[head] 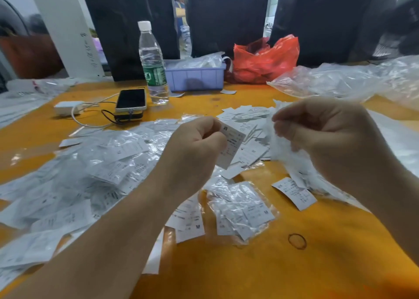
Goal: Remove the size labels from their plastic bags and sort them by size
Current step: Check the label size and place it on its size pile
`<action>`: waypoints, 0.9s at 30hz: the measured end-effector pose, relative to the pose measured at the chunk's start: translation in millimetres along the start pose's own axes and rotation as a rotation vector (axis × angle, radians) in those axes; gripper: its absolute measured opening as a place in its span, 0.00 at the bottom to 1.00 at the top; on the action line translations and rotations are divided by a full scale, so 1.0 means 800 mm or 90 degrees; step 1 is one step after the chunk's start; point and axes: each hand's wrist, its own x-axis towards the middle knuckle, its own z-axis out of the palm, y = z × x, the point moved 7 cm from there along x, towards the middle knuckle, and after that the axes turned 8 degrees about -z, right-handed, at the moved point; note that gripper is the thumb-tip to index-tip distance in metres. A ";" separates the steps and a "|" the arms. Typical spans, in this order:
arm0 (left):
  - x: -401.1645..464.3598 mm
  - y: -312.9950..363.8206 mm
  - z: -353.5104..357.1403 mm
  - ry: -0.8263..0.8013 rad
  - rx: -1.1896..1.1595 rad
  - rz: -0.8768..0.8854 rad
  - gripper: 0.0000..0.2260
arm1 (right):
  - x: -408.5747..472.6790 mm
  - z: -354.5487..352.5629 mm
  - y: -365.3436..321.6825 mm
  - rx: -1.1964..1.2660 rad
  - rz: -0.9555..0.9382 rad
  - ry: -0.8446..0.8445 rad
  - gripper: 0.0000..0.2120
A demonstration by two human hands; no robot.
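My left hand (195,149) pinches a white size label (231,147) by its top corner, held above the orange table (317,264). My right hand (326,137) grips a crumpled clear plastic bag (283,153) just to the right of the label. Below them lies a clear bag of M labels (242,210), and a loose label (294,193) rests to its right. A heap of bagged labels (86,174) covers the left of the table. Loose labels (247,122) are piled beyond my hands.
A water bottle (154,65), a phone (131,100) on a power bank, and a white charger (66,108) stand at the back left. A lilac bin (195,77), a red bag (265,59) and large clear bags (351,79) line the back. A rubber band (297,241) lies near the front.
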 end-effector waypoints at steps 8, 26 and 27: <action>0.002 -0.001 -0.015 0.040 -0.054 -0.024 0.06 | 0.056 0.063 0.000 0.138 0.014 -0.034 0.04; -0.006 -0.003 0.015 -0.086 0.040 -0.031 0.11 | 0.027 0.070 0.015 0.250 -0.023 0.034 0.11; -0.006 -0.002 0.013 -0.069 0.037 -0.024 0.07 | 0.026 0.071 0.013 0.255 -0.028 0.037 0.11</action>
